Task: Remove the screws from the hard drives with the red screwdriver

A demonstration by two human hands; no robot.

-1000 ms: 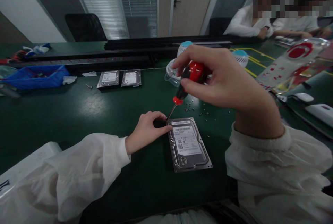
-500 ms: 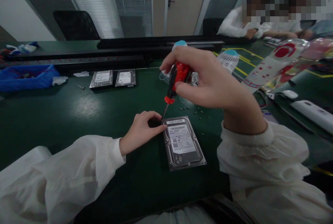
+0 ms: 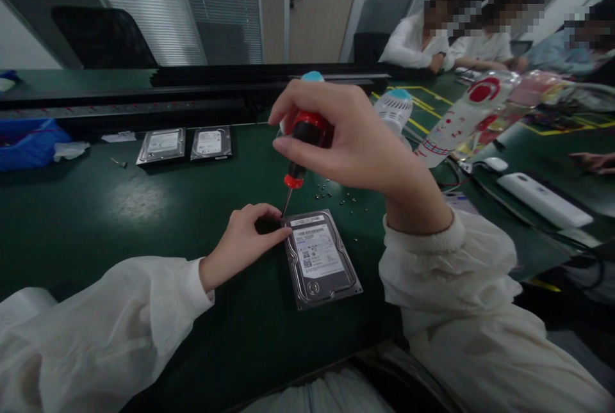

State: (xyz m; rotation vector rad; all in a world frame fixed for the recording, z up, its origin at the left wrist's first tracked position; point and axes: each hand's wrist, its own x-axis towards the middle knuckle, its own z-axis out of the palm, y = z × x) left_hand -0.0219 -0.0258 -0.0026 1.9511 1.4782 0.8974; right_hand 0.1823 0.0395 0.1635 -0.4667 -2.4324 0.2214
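— What has the right hand (image 3: pixel 355 144) got?

— It is closed round the red and black handle of a screwdriver (image 3: pixel 302 144), fingers wrapped over the top and thumb underneath. The screwdriver is held above the table, leaning slightly, and its thin shaft points down.

— Down to where?

— To the far left corner of the hard drive (image 3: pixel 321 260). The tip is right at that corner.

— And the left hand (image 3: pixel 243 241)?

— It lies on the table (image 3: pixel 144 208) just left of the hard drive, half curled. The forefinger reaches to the same corner, beside the tip, and the thumb is bent over above it. I cannot tell whether anything small is pinched between them.

— How does the hard drive lie?

— Flat on the dark green table, label up, between the two white sleeves.

— What is around it?

— Small screws (image 3: pixel 336 195) lie scattered just beyond it, under the right hand. Farther back on the left are two more drives (image 3: pixel 162 145) side by side, with a blue bin (image 3: pixel 26 144) near the left edge. To the right lies a clear bottle (image 3: pixel 464 118) with red print, on its side, and a long white box (image 3: pixel 542 200). Other people (image 3: pixel 418 41) in white sit at the far end.
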